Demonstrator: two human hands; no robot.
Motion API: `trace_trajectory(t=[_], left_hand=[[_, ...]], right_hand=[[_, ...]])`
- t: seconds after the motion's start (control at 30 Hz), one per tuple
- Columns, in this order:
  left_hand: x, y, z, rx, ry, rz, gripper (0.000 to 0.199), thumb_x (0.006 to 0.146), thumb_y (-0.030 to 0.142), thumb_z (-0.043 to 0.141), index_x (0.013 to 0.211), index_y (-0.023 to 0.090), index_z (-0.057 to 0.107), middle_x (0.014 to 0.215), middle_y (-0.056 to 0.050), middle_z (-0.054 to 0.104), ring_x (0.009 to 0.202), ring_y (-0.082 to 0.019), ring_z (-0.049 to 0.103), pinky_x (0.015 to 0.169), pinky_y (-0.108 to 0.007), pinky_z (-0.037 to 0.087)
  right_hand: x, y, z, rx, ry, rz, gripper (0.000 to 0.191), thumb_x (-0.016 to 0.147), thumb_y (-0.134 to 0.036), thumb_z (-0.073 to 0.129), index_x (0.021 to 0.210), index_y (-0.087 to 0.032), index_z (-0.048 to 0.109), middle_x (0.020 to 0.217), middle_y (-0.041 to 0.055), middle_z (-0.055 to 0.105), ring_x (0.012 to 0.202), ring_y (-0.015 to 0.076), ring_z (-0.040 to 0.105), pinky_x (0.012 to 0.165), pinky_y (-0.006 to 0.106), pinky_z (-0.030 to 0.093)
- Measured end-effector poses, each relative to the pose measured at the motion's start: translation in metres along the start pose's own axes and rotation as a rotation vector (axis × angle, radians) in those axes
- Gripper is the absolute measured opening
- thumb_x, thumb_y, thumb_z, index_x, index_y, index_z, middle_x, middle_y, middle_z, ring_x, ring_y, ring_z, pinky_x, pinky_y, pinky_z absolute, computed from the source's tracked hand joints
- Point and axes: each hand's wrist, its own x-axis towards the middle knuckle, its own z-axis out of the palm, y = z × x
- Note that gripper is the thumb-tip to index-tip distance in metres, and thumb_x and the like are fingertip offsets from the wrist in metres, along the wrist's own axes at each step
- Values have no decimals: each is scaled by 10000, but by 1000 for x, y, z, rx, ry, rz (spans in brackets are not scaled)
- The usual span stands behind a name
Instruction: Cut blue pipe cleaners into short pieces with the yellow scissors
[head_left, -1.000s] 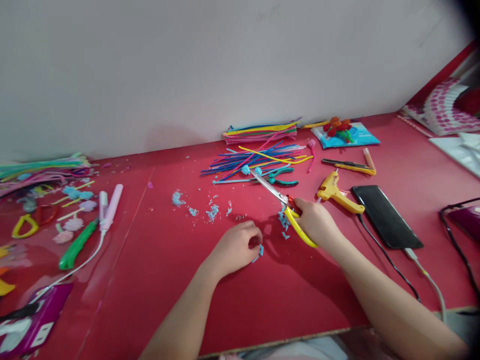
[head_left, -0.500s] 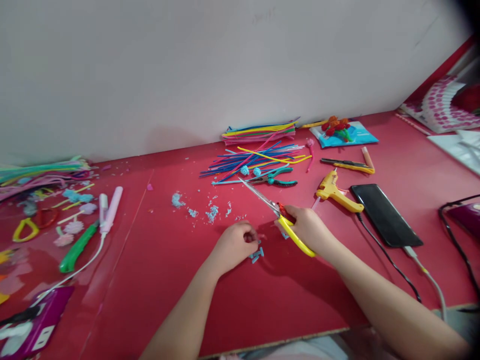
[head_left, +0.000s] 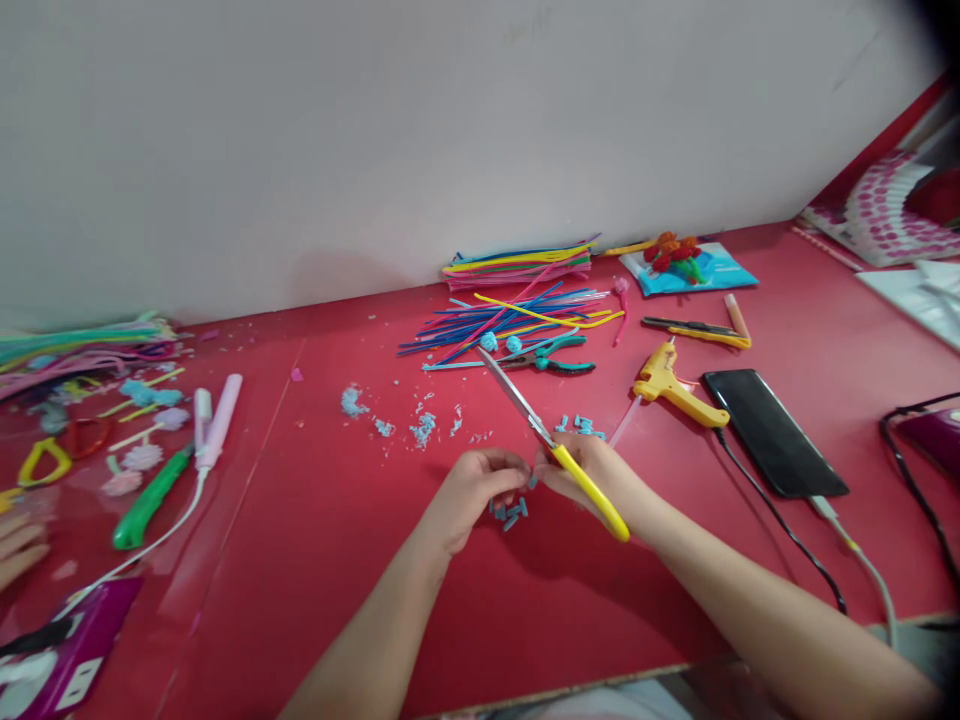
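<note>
My right hand (head_left: 600,475) is closed around yellow-handled scissors (head_left: 589,490), whose blades point up and left. Its fingertips meet those of my left hand (head_left: 480,490) at a short light-blue pipe cleaner piece (head_left: 533,482). My left hand is closed in a pinch; which fingers bear the piece is hard to tell. Just below them lie several cut blue pieces (head_left: 512,518) on the red table (head_left: 360,600). More cut blue pieces (head_left: 581,426) are beyond my right hand, partly hidden by it. Blue fluff clippings (head_left: 424,430) are scattered to the upper left.
Pipe cleaners (head_left: 517,320) and green-handled pliers (head_left: 551,360) lie ahead. At right are a yellow glue gun (head_left: 667,385) and a corded phone (head_left: 772,430). A pink corded tool (head_left: 217,425), a green-handled tool (head_left: 150,500) and another person's hand (head_left: 21,550) are at left.
My right hand has come left and down to meet my left hand, and the scissors have turned steeper. Blue pieces behind it now show. Another person's hand has entered at the left edge.
</note>
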Motion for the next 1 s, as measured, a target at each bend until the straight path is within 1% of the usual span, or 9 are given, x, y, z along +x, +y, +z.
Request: trace_trajectory(t=[0.1, 0.27, 0.4, 0.5, 0.6, 0.7, 0.8, 0.87, 1.0], left_hand=[[-2, 4, 2, 62, 48, 43, 129, 674, 240, 584, 701, 123, 628, 597, -4, 538, 517, -75, 431, 494, -197, 318], [-3, 1, 5, 123, 55, 88, 138, 651, 266, 618, 685, 133, 604, 607, -5, 528, 563, -103, 476, 539, -218, 372], [-1, -9, 7, 205, 114, 135, 157, 659, 296, 615, 705, 147, 592, 611, -4, 532, 565, -112, 488, 522, -216, 374], [-1, -11, 9, 213, 121, 164, 135, 665, 284, 604, 693, 152, 607, 585, 6, 527, 532, -103, 475, 490, -207, 357], [0, -8, 7, 81, 190, 173, 103, 640, 255, 623, 658, 153, 616, 569, 17, 532, 522, -91, 475, 490, -198, 351], [2, -5, 2, -158, 357, 193, 125, 605, 238, 655, 690, 150, 628, 544, 24, 539, 484, -76, 463, 481, -194, 350], [4, -2, -6, -356, 468, 260, 159, 602, 222, 663, 735, 146, 622, 561, 23, 545, 479, -68, 454, 473, -190, 346], [5, -1, -9, -407, 491, 300, 136, 613, 222, 655, 713, 144, 606, 583, 21, 545, 495, -65, 454, 472, -184, 339], [4, 1, -12, -449, 501, 364, 87, 649, 202, 624, 703, 144, 590, 581, 30, 518, 508, -56, 443, 488, -177, 333]], right_hand=[[-1, 0, -2, 6, 15, -1, 94, 683, -256, 429, 650, -178, 468, 478, -68, 370, 442, 68, 378, 419, 182, 279], [3, 9, 3, -36, 63, -24, 88, 662, -258, 452, 628, -178, 450, 517, -58, 374, 488, 71, 359, 434, 184, 259], [5, 14, 7, -106, 114, -38, 147, 651, -284, 483, 587, -189, 391, 507, -63, 345, 492, 71, 323, 449, 190, 242], [3, 11, 6, -148, 133, -43, 197, 667, -329, 496, 583, -194, 380, 498, -62, 345, 481, 73, 313, 450, 196, 232], [-1, 5, -1, -246, 170, -58, 214, 682, -388, 503, 623, -200, 419, 516, -50, 403, 473, 79, 344, 453, 202, 233], [-5, 1, -7, -505, 246, -75, 258, 680, -457, 509, 700, -207, 447, 556, -27, 487, 486, 101, 428, 463, 213, 236], [-6, 2, -7, -667, 243, -88, 315, 710, -513, 462, 798, -212, 450, 646, 4, 568, 550, 141, 520, 476, 222, 251], [-6, 5, -4, -729, 214, -104, 322, 747, -525, 411, 808, -210, 441, 668, 16, 588, 574, 157, 550, 483, 230, 259], [-5, 10, 4, -846, 170, -122, 357, 791, -536, 332, 800, -197, 442, 625, 28, 591, 570, 178, 570, 483, 250, 253]])
